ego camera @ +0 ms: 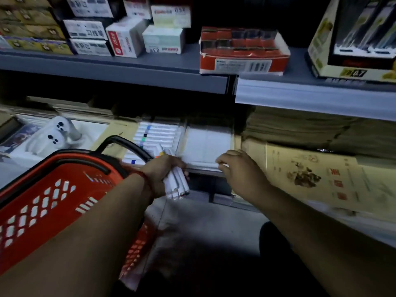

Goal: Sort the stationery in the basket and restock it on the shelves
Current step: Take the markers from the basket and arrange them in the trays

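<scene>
My left hand [159, 173] grips a bundle of several white markers [176, 185], their ends pointing down toward the floor. My right hand [237, 168] has its fingers curled over the front edge of a clear tray [206, 144] on the lower shelf; whether it pinches anything is hidden. Left of that empty compartment lies a row of white markers [156, 133] with coloured bands. The red basket [53, 196] with a black handle hangs at my left forearm.
The upper grey shelf [111, 69] carries small boxes, a red carton [242, 52] and a pen display box [355, 37]. Stacked brown paper [300, 129] and printed sheets [310, 170] lie to the right. A white toy [56, 133] sits at the left.
</scene>
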Available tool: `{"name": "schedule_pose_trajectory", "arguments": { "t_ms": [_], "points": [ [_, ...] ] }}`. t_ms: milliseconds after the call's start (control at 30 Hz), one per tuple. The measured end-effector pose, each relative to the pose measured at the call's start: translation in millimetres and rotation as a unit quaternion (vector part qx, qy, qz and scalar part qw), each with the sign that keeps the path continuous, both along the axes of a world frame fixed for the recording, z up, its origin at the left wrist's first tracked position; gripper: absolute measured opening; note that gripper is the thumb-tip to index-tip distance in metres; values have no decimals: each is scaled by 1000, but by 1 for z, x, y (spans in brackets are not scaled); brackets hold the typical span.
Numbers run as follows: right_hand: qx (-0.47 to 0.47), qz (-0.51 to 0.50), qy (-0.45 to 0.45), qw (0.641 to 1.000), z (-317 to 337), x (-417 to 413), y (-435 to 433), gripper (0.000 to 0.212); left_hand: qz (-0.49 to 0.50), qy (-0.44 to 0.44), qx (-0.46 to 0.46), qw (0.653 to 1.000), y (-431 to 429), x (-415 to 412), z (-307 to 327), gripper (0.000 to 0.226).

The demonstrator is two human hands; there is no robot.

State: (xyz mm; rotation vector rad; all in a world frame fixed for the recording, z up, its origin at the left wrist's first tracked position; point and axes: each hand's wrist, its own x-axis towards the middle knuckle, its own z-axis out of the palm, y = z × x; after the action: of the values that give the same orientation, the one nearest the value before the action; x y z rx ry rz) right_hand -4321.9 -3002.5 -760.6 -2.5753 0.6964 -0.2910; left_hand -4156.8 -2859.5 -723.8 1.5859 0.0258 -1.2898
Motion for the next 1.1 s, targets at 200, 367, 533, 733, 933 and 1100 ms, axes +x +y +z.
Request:
{"name": "schedule_pose_trajectory", "arguments": {
  "t_ms": [200, 367, 533, 733, 933, 1100],
  "points": [
    [-77, -8, -21, 997, -33, 10, 8, 14, -5, -9, -19, 1000, 3, 3, -2, 24],
    [-172, 22, 20, 985, -33, 2, 11, 25, 57, 63, -69, 994, 8, 7, -5, 3],
    [-264, 16, 89, 960, -42, -7, 39, 55, 60, 82, -75, 992, 11, 0, -1, 9],
    [-292, 33, 86, 952, -49, -1, 59, 62, 54, 91, -75, 992, 6, -11, 1, 10],
    [-279, 11, 60, 958, -58, 4, 61, 72, 75, 118, -83, 987, 4, -7, 0, 12],
    [-252, 0, 47, 967, -62, 5, 60, 79, 87, 131, -90, 983, 4, -4, -1, 6]
  ]
}}
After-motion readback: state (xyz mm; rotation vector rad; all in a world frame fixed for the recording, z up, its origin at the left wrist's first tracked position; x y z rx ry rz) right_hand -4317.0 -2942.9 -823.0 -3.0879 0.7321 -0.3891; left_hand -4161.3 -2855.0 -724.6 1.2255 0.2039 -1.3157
